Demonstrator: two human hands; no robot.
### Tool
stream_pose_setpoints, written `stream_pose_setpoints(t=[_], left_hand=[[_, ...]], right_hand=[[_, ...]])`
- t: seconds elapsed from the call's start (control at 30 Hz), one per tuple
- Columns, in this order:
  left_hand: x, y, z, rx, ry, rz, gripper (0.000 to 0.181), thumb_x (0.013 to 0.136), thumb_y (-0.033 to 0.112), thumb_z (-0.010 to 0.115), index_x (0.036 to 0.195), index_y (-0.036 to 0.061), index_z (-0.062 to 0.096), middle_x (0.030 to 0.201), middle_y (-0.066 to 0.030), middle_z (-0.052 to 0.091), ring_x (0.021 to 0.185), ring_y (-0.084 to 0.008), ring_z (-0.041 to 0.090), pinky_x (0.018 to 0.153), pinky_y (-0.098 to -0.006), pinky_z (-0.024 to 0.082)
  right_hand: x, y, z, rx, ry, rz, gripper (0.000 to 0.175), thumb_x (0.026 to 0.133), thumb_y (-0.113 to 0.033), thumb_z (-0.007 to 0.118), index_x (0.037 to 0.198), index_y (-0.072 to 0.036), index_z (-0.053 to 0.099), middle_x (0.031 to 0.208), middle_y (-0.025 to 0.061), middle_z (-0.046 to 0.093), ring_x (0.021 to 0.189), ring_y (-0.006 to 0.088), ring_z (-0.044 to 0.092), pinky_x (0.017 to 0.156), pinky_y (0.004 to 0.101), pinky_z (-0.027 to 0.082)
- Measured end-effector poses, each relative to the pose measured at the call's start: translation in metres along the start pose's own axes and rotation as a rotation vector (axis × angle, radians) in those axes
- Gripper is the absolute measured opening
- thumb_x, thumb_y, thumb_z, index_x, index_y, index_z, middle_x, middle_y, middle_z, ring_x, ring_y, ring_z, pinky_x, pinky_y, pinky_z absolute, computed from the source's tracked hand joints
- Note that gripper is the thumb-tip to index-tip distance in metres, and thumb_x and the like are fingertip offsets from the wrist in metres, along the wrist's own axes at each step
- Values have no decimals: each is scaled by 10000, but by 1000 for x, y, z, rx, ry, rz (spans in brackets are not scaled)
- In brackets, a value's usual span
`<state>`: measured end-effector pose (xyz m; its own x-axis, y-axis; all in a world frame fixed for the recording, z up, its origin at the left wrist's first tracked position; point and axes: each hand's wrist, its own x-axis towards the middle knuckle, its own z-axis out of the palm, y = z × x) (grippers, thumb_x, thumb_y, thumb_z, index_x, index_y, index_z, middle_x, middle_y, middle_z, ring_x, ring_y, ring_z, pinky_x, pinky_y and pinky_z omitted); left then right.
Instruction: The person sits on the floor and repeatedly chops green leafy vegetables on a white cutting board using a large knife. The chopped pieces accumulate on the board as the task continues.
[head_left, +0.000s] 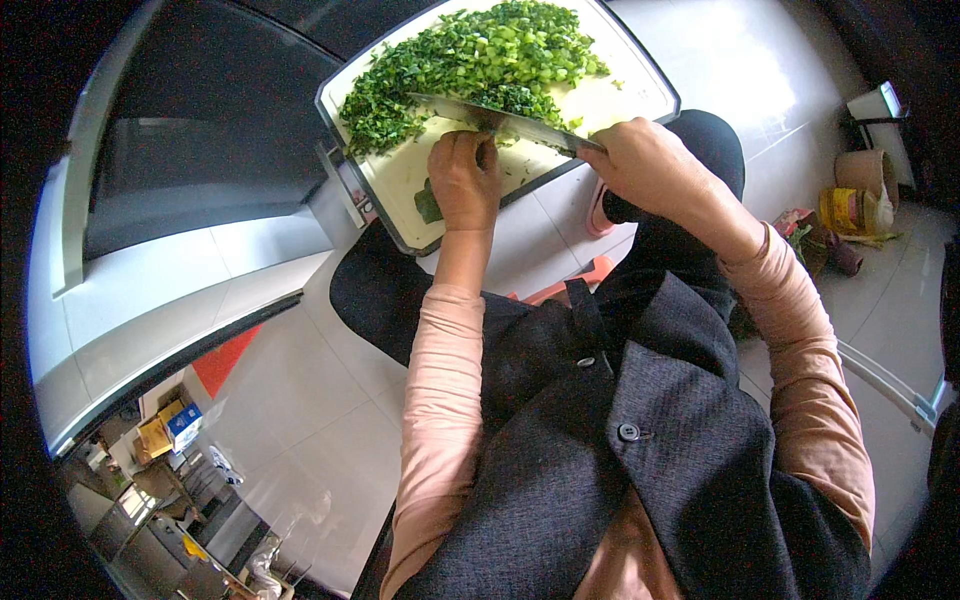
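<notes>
A white cutting board (397, 202) with a dark rim lies before me, its far part covered by a heap of chopped leafy greens (487, 52). My right hand (649, 161) grips the handle of a kitchen knife (517, 126), whose blade reaches leftwards over the board along the near edge of the heap. Just below the blade, my left hand (465, 176) rests with curled fingers close to the metal. A dark green piece of leaf (427, 204) shows on the board beside that hand's wrist. Whatever the left fingers may be holding is hidden beneath them.
My knees are on both sides of the board's near edge, above a tiled floor (322, 450). A pink-red plastic stool (570, 283) partly shows beneath me. At the right stand a yellow-labelled container (851, 210) and some vegetables. A dark glossy panel (217, 165) rises at the left.
</notes>
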<state>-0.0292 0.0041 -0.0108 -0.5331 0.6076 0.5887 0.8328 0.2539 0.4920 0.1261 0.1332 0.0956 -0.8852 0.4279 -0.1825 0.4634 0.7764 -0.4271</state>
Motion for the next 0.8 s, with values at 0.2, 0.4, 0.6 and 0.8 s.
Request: stream_pose_setpoints(t=[0.2,0.4,0.6,0.8], left_hand=[[-2,-1,0,-21,-10,-23,139,667,37,661,794,56,607,766,-121,555,743,-330,525,675,-426,418],[-2,-2,2,-53,-26,-16,109,674,34,640,774,35,598,764,-131,552,753,-342,528,682,-437,426],[-4,-6,5,-54,0,0,93,674,42,631,752,25,583,758,-150,549,744,-362,525,683,-441,430],[-2,-2,2,-58,2,-17,81,684,52,630,745,30,582,749,-141,548,737,-348,525,672,-438,427]], right_hand=[[-7,-3,-8,-22,-118,101,269,862,-222,537,812,25,632,711,229,600,690,386,601,627,440,490],[15,-14,6,36,-124,119,277,869,-216,529,799,33,629,698,227,604,685,382,613,620,448,491],[42,-23,26,-22,-18,-7,309,850,-245,537,727,19,639,650,230,591,648,397,605,612,452,488],[35,-23,26,-53,0,2,291,854,-236,536,758,18,639,670,225,601,657,390,609,610,448,492]])
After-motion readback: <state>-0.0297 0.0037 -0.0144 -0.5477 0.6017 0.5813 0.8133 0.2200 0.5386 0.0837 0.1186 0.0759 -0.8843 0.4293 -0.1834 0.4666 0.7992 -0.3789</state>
